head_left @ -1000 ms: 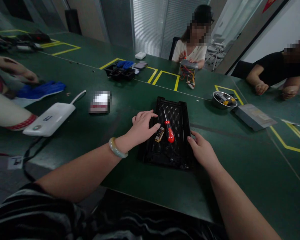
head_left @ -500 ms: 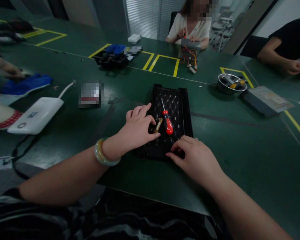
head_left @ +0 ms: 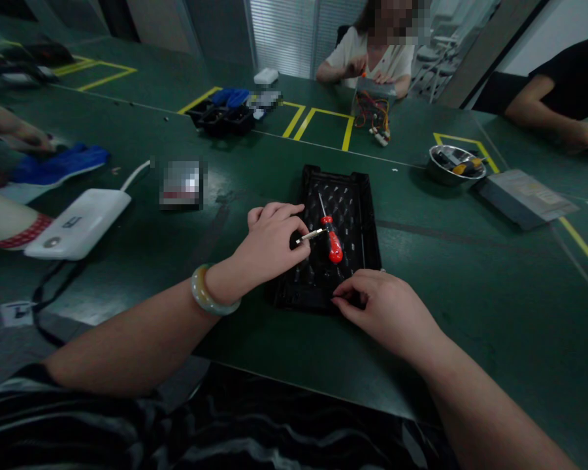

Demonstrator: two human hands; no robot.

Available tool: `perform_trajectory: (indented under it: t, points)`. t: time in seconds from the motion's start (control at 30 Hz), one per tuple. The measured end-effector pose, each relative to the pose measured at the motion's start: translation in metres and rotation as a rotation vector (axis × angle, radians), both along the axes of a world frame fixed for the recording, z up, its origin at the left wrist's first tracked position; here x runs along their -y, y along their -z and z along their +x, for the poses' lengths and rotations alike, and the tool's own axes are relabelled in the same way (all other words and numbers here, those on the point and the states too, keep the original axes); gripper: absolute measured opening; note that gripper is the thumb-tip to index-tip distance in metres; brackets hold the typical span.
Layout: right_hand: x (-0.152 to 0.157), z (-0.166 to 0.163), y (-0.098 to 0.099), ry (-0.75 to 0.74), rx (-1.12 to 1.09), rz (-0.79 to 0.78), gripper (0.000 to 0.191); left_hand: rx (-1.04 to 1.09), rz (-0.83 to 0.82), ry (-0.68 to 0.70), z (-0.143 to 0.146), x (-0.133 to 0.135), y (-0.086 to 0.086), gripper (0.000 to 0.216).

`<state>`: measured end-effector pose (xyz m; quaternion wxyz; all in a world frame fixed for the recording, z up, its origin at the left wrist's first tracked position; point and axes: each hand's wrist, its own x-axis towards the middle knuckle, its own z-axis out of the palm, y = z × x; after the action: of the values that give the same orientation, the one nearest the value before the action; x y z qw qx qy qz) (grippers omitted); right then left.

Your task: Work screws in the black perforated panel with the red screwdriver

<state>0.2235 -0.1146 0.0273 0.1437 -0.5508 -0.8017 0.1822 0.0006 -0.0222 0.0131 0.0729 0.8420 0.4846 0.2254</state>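
My left hand (head_left: 276, 238) pinches a small, thin, brass-coloured metal piece (head_left: 311, 235) between thumb and forefinger, above the left side of a black tray (head_left: 308, 297). In the tray lies a red and black screwdriver (head_left: 334, 247), its shaft pointing away from me; the metal piece's far end reaches close to its handle. Near the front right corner of the tray, my right hand (head_left: 385, 299) has thumb and forefinger pressed together. Anything between those fingertips is too small or hidden to make out. Rows of small light marks or bits show on the tray's floor.
A metal bowl of tools (head_left: 455, 166) and a flat grey metal box (head_left: 523, 199) stand to the right. On the left are a white power bank (head_left: 81, 222) and a blurred-out box (head_left: 181, 185). Across the table, a person handles a wired metal box (head_left: 374, 98). A black organiser (head_left: 221, 117) sits further back.
The metal piece has turned from steeply slanted to nearly level in my left hand, its far end moving toward the screwdriver. My right hand stays at the tray's corner.
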Motion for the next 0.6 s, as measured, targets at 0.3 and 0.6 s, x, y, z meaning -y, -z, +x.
perform_trajectory:
  t: [0.3, 0.6]
  points:
    - [-0.001, 0.006, -0.008, -0.060, -0.198, -0.051, 0.020, 0.163, 0.019, 0.006, -0.004, -0.005, -0.005, 0.017]
    - [-0.020, 0.021, 0.008, 0.179, -0.076, 0.188, 0.008, 0.270, -0.177, 0.306, -0.001, 0.004, -0.010, 0.025]
